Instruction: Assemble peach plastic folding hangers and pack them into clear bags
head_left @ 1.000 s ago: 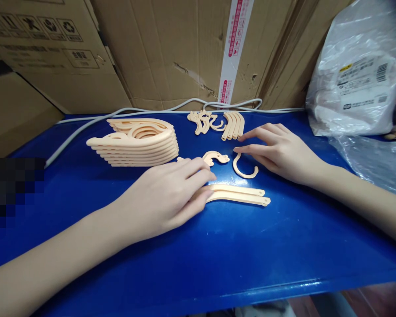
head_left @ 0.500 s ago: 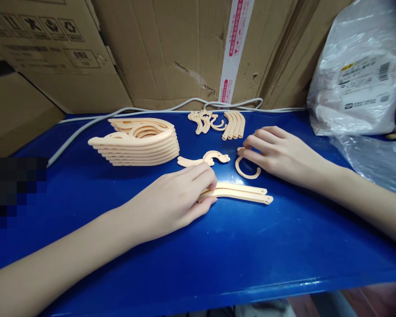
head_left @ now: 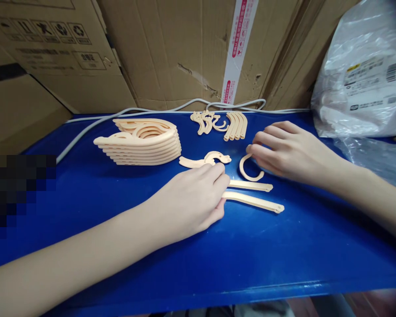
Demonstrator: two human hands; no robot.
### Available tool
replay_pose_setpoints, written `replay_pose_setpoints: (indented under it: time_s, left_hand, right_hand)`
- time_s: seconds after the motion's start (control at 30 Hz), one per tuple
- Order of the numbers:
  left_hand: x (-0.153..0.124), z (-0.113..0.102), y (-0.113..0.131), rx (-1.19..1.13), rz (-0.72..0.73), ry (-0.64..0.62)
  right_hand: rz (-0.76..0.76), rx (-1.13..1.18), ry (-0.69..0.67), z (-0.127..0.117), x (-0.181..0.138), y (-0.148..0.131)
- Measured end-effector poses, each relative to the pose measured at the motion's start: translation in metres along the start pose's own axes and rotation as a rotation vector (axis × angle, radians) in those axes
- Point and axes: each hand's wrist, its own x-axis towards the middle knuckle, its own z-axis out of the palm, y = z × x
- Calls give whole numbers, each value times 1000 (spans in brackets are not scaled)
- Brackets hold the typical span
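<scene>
My left hand (head_left: 191,204) lies curled on the blue table (head_left: 218,259), fingers pinched on the near end of a long peach plastic arm piece (head_left: 254,202). A second arm piece (head_left: 252,186) lies just behind it. My right hand (head_left: 288,149) is curled, its fingertips gripping the top end of a peach C-shaped hook (head_left: 249,169) that rests on the table. A curved peach connector piece (head_left: 206,159) lies between the two hands.
A stack of peach hanger bodies (head_left: 140,143) sits at the left. Small groups of hooks and curved pieces (head_left: 219,123) lie at the back by a white cable (head_left: 125,112). Cardboard boxes (head_left: 185,48) wall the back; a plastic bag (head_left: 363,79) stands right.
My left hand has drawn one arm piece toward me, so the two arm pieces now lie apart. My right hand has curled from flat and taken hold of the hook's end.
</scene>
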Motion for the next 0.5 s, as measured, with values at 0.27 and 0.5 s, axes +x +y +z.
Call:
replay_pose_setpoints:
  time_s: [0.27, 0.5]
  left_hand:
    - [-7, 1, -3, -121, 10, 56]
    - [-11, 5, -7, -221, -29, 214]
  right_hand:
    - [383, 878, 218, -6, 4, -22]
    - [642, 1497, 163, -13, 22, -39]
